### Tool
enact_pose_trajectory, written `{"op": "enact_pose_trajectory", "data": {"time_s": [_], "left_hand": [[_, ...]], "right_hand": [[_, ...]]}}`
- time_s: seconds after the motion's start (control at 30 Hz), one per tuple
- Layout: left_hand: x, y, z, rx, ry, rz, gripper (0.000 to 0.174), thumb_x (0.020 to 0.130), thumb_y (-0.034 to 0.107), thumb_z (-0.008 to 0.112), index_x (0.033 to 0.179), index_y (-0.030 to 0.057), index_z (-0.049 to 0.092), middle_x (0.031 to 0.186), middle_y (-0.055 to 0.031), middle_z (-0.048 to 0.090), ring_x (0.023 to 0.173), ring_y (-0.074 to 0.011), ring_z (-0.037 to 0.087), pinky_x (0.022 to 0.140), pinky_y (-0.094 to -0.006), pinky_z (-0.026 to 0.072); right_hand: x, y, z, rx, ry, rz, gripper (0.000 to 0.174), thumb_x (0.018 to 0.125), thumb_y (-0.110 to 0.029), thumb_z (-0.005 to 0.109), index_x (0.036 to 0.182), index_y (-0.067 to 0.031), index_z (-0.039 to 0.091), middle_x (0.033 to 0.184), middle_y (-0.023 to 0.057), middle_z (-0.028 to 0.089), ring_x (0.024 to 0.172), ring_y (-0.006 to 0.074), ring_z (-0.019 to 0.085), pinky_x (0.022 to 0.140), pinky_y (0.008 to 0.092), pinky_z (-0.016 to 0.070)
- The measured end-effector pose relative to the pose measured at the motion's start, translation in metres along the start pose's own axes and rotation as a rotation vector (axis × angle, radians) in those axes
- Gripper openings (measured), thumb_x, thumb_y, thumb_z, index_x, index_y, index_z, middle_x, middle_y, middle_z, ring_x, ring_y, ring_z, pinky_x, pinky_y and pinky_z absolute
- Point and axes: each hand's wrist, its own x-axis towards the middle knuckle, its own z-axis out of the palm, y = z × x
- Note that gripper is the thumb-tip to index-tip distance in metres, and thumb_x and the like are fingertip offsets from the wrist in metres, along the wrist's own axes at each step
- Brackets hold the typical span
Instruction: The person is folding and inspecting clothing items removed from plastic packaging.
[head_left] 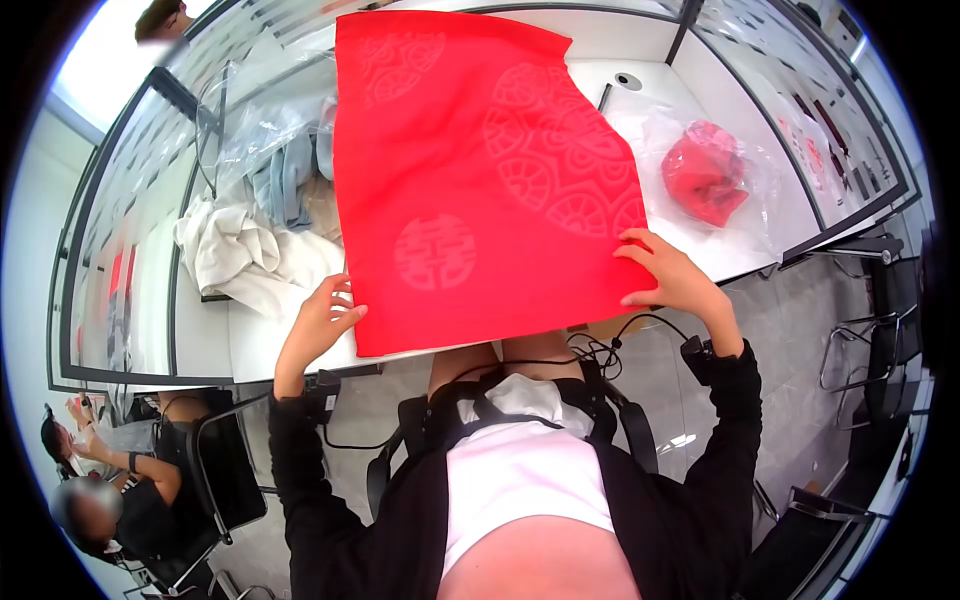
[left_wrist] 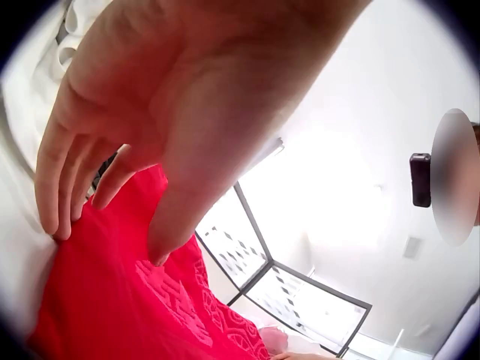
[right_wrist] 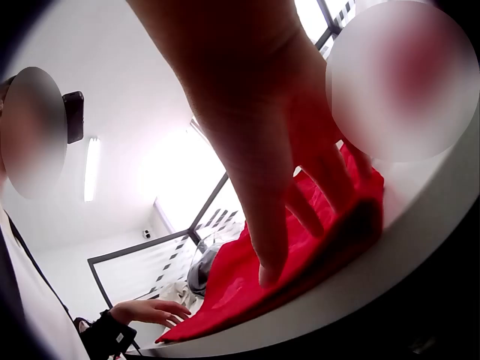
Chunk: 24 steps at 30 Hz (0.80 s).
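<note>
A large red cloth (head_left: pixel 500 180) with a round double-happiness emblem and lace-like patterns lies spread over the white table. At its near left edge is my left hand (head_left: pixel 322 318), fingers spread and slightly bent, the thumb over the cloth. In the left wrist view, the left fingertips (left_wrist: pixel 64 231) come down right at the cloth's border. My right hand (head_left: pixel 680 275) is at the near right edge, thumb and fingers apart over the red fabric. The right wrist view shows the right thumb (right_wrist: pixel 271 274) pointing down onto the cloth. Neither hand pinches the fabric.
Crumpled white cloth (head_left: pixel 225 250) and blue-grey cloth (head_left: pixel 285 180) lie left of the red one, near clear plastic. A red bundle in a clear bag (head_left: pixel 705 175) sits at right. Framed partitions (head_left: pixel 800 110) border the table. Another person (head_left: pixel 130 490) sits at lower left.
</note>
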Motion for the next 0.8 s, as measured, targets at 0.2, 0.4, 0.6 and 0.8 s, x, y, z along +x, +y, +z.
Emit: {"op": "enact_pose_trajectory", "data": {"time_s": [0.2, 0.4, 0.6, 0.8], "left_hand": [[-0.005, -0.017, 0.014, -0.115, 0.090, -0.063, 0.054, 0.078, 0.014, 0.068, 0.123, -0.0001, 0.041, 0.090, -0.0115, 0.061, 0.083, -0.0173, 0.061, 0.072, -0.0280, 0.0490], [-0.015, -0.023, 0.021, -0.279, 0.064, -0.026, 0.059, 0.077, 0.011, 0.068, 0.127, 0.0027, 0.037, 0.095, -0.0107, 0.060, 0.087, -0.0170, 0.059, 0.079, -0.0287, 0.0469], [-0.037, 0.011, 0.015, -0.513, -0.011, 0.135, 0.062, 0.077, 0.003, 0.064, 0.131, 0.0043, 0.033, 0.126, -0.0131, 0.045, 0.111, -0.0191, 0.048, 0.089, -0.0343, 0.0435], [-0.040, 0.045, 0.017, -0.570, -0.116, 0.246, 0.072, 0.069, -0.003, 0.066, 0.133, 0.0047, 0.033, 0.138, -0.0106, 0.032, 0.119, -0.0274, 0.043, 0.097, -0.0409, 0.0412]], "right_hand": [[-0.011, -0.002, 0.004, -0.084, 0.033, -0.068, 0.064, 0.061, -0.024, 0.077, 0.117, -0.0081, 0.052, 0.132, 0.0126, 0.041, 0.114, 0.0340, 0.044, 0.096, 0.0379, 0.0383], [-0.019, 0.008, 0.014, 0.083, 0.062, 0.016, 0.054, 0.066, -0.012, 0.072, 0.116, -0.0053, 0.052, 0.132, 0.0096, 0.042, 0.115, 0.0306, 0.045, 0.096, 0.0367, 0.0389], [-0.022, 0.010, 0.006, 0.148, 0.117, 0.078, 0.040, 0.067, 0.005, 0.059, 0.107, -0.0027, 0.055, 0.126, 0.0096, 0.046, 0.112, 0.0306, 0.048, 0.092, 0.0338, 0.0432], [-0.024, 0.019, 0.008, 0.324, 0.279, 0.169, 0.045, 0.063, 0.017, 0.045, 0.103, -0.0020, 0.056, 0.120, 0.0089, 0.048, 0.105, 0.0219, 0.054, 0.081, 0.0298, 0.0538]]}}
